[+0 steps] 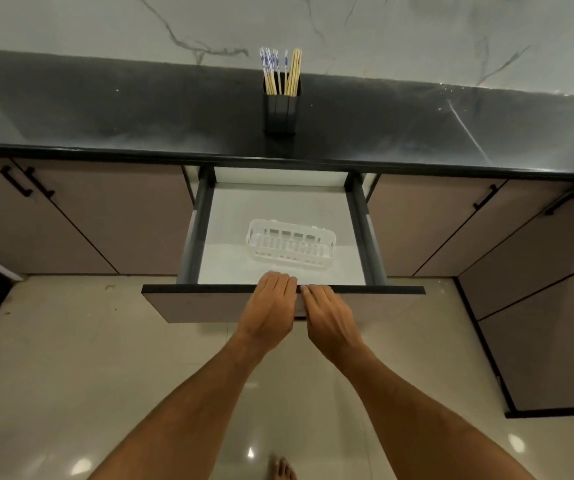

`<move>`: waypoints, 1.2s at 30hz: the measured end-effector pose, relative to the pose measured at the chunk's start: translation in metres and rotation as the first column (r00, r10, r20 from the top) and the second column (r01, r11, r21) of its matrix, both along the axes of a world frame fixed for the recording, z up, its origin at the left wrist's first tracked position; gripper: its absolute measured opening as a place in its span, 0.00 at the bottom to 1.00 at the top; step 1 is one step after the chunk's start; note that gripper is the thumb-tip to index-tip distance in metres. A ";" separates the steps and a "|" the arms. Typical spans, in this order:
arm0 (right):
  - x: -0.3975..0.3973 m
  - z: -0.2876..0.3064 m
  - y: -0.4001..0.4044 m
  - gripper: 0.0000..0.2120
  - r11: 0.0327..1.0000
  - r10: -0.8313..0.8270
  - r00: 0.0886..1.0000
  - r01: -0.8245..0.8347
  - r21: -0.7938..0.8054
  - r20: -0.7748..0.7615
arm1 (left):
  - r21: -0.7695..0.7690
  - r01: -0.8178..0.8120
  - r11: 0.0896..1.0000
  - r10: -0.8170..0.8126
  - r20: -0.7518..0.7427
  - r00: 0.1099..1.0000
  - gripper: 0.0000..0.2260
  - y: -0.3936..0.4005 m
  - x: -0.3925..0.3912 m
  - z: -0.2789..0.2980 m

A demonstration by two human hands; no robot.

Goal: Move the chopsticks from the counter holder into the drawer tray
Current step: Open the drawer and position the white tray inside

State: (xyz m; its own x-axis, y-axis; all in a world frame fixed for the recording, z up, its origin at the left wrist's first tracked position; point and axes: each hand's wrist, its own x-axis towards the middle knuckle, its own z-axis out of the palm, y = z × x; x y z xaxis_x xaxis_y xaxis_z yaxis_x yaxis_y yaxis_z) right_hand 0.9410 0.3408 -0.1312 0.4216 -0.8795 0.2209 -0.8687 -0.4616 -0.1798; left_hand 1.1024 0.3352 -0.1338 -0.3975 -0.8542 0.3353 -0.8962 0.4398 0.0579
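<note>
Black stone makes the counter, and on it, near the back wall, stands a dark holder. The chopsticks stand upright in it, their tops above its rim: some plain wood, some with blue-and-white patterned ends. None has left the holder.

Below the counter edge a drawer is pulled out toward the camera. Its floor is white and its sides are dark grey. A white slotted plastic tray lies on the drawer floor, nearer the front than the back, and holds nothing that can be seen.

Both hands are at the top edge of the drawer front, side by side and almost touching. The left hand lies over the edge with its fingers curled down over it into the drawer. The right hand is just beside it, its fingers bent with their tips on the same edge. Whether the right fingers hook over the edge or only rest on it, I cannot tell. The 2 forearms reach up from the bottom of the view and converge at the drawer front.

Brown cabinet doors with black bar handles flank the drawer on either side, and more cabinets run along the right. The wall behind the counter is pale marble with dark veins. The floor is glossy beige tile, and a bare foot shows at the bottom edge.
</note>
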 end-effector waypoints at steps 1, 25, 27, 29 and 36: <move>-0.002 0.007 -0.007 0.18 1.000 0.003 1.000 -0.003 -0.024 -0.020 | -0.014 -0.019 1.000 0.019 0.005 1.000 0.10 -0.006 0.000 0.009; -0.033 0.001 -0.182 0.18 0.949 -0.247 0.969 0.247 0.199 -0.024 | 0.234 -0.386 0.892 0.409 -0.059 0.911 0.12 -0.159 0.042 0.000; -0.032 -0.013 -0.195 0.17 0.919 -0.302 0.953 0.298 0.258 -0.024 | 0.272 -0.394 0.878 0.438 -0.124 0.891 0.11 -0.174 0.045 -0.012; -0.030 -0.027 -0.206 0.16 0.873 -0.372 0.928 0.352 0.339 -0.004 | 0.326 -0.397 0.858 0.467 -0.173 0.867 0.10 -0.186 0.047 -0.024; -0.022 -0.060 -0.234 0.19 0.622 -0.654 0.752 0.474 0.623 0.081 | 0.646 -0.384 0.660 0.696 -0.332 0.637 0.12 -0.224 0.054 -0.056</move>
State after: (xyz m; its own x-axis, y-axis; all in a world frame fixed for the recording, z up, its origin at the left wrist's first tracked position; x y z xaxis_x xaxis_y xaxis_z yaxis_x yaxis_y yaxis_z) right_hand 0.9189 0.1065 -0.1913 -0.2007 -0.9180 -0.3420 -0.7899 0.3581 -0.4978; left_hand 1.1561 0.1114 -0.1899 0.2990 -0.9352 -0.1897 -0.7008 -0.3501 0.6215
